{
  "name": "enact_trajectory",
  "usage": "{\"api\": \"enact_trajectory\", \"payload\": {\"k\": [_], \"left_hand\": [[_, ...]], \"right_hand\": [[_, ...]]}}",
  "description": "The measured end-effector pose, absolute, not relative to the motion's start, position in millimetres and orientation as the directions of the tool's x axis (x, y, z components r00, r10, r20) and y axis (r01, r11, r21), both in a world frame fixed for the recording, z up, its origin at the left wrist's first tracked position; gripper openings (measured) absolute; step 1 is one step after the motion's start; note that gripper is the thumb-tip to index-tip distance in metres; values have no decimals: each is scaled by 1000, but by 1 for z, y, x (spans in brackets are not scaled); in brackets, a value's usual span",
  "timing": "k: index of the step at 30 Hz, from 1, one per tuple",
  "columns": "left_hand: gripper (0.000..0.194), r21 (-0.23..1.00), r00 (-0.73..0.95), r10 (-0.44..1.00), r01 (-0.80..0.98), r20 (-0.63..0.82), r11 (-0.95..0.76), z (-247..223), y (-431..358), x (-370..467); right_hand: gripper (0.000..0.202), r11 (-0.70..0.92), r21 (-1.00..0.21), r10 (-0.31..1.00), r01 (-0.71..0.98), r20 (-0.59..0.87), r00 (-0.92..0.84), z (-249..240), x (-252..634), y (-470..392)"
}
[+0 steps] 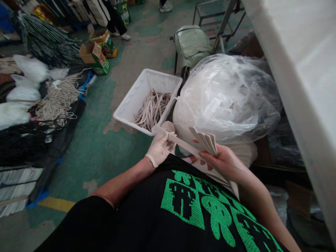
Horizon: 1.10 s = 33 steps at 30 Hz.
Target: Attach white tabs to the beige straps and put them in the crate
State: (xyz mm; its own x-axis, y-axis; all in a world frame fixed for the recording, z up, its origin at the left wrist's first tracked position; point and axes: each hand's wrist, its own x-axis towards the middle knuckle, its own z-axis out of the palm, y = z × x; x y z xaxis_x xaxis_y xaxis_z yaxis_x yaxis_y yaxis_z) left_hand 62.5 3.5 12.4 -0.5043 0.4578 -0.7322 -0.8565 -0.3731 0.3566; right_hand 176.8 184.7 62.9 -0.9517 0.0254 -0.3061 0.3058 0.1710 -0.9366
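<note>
My left hand [160,148], in a pale glove, is closed on one end of a flat beige strip [183,144] beside the near corner of a white bin [126,120]. The strip runs across to my bare right hand [223,159], whose fingers are closed round it. A fanned bunch of folded beige strips [206,140] also stands up from my right hand. Inside the bin lies a loose pile of similar strips [153,108].
A large clear plastic bag [225,101] of white material bulges right of the bin. A pale table edge [294,87] slants down the right. Cord bundles [57,99] and open cartons [96,57] lie left. A person's legs [117,21] show at the top.
</note>
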Motion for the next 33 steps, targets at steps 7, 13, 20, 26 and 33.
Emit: {"api": "enact_trajectory", "payload": {"k": [7, 13, 20, 26, 33], "left_hand": [[17, 293, -369, 603, -929, -707, -225, 12, 14, 78], [15, 346, -416, 566, -909, -712, -232, 18, 14, 78], [20, 501, -602, 551, -795, -578, -343, 27, 17, 74], [22, 416, -442, 669, -884, -598, -213, 27, 21, 83], [21, 516, -616, 532, -784, -580, -345, 29, 19, 70]], "right_hand": [[38, 241, -926, 82, 290, -279, -957, 57, 169, 177], [40, 299, -914, 107, 274, -253, -962, 62, 181, 184], [39, 322, -909, 116, 267, -241, -963, 65, 181, 182], [38, 400, -883, 142, 246, -205, -968, 64, 183, 184], [36, 310, -915, 125, 257, -229, -965, 64, 203, 189]]}}
